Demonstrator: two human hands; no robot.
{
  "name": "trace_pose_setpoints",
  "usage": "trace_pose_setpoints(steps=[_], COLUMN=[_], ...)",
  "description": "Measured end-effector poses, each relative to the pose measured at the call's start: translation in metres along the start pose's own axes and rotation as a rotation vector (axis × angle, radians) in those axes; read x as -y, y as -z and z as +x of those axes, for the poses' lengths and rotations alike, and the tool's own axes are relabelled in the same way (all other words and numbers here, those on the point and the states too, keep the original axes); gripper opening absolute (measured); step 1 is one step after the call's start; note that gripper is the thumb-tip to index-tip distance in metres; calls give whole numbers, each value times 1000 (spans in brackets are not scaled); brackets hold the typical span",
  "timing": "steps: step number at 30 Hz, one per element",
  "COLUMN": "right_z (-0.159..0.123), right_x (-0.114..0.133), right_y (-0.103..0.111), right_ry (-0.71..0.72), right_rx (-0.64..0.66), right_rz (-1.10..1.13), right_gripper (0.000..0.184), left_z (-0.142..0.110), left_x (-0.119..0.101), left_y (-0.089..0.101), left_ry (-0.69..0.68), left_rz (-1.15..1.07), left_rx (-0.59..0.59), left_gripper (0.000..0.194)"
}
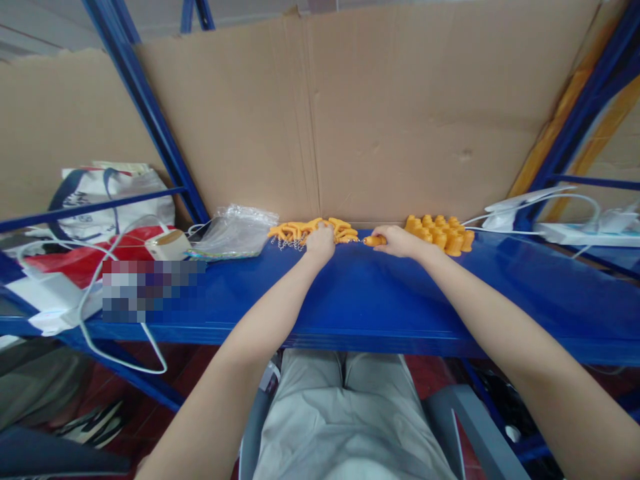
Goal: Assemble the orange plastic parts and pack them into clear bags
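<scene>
My left hand [320,244] rests, fingers curled, on a pile of small orange hook-shaped pieces with metal chains [300,232] at the back of the blue shelf [350,293]. What it grips is hidden. My right hand [397,241] pinches a small orange cylinder [374,241] lying just left of its fingers. A cluster of upright orange cap-shaped pieces [443,233] stands right of that hand, close to the wrist.
A clear plastic bag [235,230] lies left of the pile. Further left are a cream device [167,245], white cables [120,320] and a tote bag [115,200]. A white power strip [585,233] sits at the right. Cardboard [350,113] backs the shelf.
</scene>
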State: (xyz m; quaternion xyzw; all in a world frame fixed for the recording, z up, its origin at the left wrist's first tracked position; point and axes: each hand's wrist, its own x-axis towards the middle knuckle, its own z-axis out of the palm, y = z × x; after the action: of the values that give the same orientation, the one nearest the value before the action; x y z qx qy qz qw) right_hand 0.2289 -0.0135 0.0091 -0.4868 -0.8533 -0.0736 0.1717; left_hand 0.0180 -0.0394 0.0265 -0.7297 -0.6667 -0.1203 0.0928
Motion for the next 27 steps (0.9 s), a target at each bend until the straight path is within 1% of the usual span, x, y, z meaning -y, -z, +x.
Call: trace_pose_setpoints(steps=[4, 9, 13, 16, 18, 20, 24, 27], right_z=[0, -1, -2, -4, -5, -6, -6, -7], right_x=[-2, 0, 5, 12, 16, 19, 23, 24], right_y=[-2, -3, -3, -2, -2, -1, 1, 2], right_ry=[18, 34, 36, 37, 33, 23, -8, -17], right_rx=[23, 39, 57, 67, 82, 85, 72, 52], right_rz=[-20, -47, -77, -109, -126, -135, -123, -118], right_gripper=[20, 20, 25, 27, 28, 29, 31, 29], left_z=[3, 9, 14, 16, 18, 18, 17, 16], left_x=[2, 8, 11, 10, 9, 10, 15, 15], left_y=[-3, -15, -26, -30, -31, -31, -27, -24], left_ry=[4, -8, -91, -206, -282, -320, -318, -287], left_rz=[-9, -39, -96, -149, -170, -174, -188, -171], left_rx=[3, -14, 2, -3, -10, 2, 34, 12], left_gripper=[36, 38, 40, 41, 42, 39, 31, 31])
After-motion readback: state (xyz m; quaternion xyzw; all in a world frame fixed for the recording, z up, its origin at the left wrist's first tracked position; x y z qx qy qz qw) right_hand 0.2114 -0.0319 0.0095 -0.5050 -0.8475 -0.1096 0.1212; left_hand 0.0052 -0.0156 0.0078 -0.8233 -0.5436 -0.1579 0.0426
